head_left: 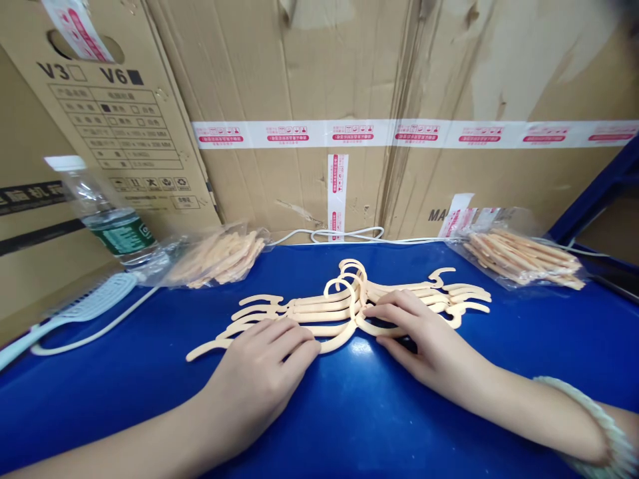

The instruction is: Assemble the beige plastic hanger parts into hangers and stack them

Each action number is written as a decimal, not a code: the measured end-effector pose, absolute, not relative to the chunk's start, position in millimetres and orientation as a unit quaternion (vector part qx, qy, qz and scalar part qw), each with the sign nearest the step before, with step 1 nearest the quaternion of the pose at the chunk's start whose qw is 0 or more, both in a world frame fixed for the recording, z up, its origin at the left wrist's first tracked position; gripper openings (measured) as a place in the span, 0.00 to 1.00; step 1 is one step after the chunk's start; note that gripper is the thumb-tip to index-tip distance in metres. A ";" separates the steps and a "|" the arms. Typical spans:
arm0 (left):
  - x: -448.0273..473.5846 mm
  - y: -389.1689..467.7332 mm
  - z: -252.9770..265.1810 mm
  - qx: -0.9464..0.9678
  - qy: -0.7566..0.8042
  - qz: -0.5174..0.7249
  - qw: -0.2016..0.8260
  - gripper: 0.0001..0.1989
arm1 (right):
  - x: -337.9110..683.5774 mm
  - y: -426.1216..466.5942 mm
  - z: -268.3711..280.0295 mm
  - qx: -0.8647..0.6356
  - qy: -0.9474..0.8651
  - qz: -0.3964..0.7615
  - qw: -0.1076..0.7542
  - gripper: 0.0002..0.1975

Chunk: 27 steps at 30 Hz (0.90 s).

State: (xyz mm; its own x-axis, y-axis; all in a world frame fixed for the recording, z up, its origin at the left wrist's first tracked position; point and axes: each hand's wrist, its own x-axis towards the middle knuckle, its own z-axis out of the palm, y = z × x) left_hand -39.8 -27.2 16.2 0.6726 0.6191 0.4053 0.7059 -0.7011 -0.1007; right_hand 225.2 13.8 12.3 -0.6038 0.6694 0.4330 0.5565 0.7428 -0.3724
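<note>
Several cream-coloured clothes hangers (319, 315) lie overlapping in a row on the blue tabletop (344, 412), hooks pointing away from me. My left hand (274, 356) is closed over the left arm of the nearest hanger (335, 344), whose tip sticks out to the left. My right hand (429, 329) grips the same hanger right of its hook, thumb on the near side and fingers reaching over the far side. Parts of the hanger arms are hidden beneath both hands.
Clear plastic bags of hangers lie at the back left (219, 258) and back right (522, 256). A water bottle (107, 216) and a pale blue hairbrush (94, 303) are at left. A white cable (349, 234) runs along cardboard boxes (279, 80) behind.
</note>
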 end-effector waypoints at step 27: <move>-55.6 44.2 13.0 -0.837 -0.545 -0.040 0.018 0.28 | 233.8 94.4 8.1 -0.403 -0.914 -0.014 0.049 0.37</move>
